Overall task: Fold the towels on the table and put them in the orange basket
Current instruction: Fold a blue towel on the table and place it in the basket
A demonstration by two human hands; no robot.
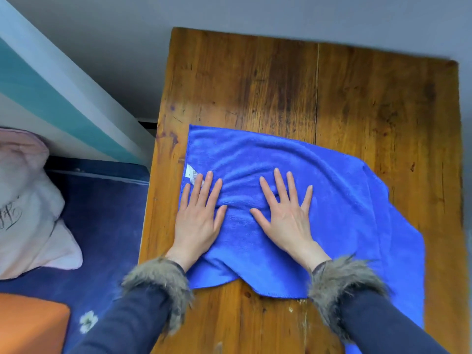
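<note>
Left hand (198, 221): flat, fingers straight and spread, palm down on the blue towel (332, 200) near its left edge, fingertips just beside a small white label (192, 173). Right hand (286, 218): likewise flat and splayed, pressing the cloth near its middle. Neither hand grips anything. Fur-trimmed cuffs (163, 282) on dark sleeves at both wrists.

Towel lies spread on the wooden tabletop (281, 80), roughly rectangular, still rumpled: ridges run between the two hands, the near edge waves, and the right portion droops toward the near right corner of the tabletop. Only this one towel is visible on the tabletop.

Step in hand, as judged: smoothing the cloth flat before the first fold. No fold appears made yet, so the task looks early. Next move likely calls for pinching two corners along one edge and carrying that edge across to meet the opposite one; the sagging right side may need drawing back onto the wood first.

Orange basket (30, 325): only a corner shows, low left, well apart from the towel, resting on a dark blue bed surface (107, 226). A pale pink pillow (28, 213) lies further up the bed. Grey wall (255, 11) behind the tabletop; a teal-and-white panel (51, 80) runs diagonally at left.
</note>
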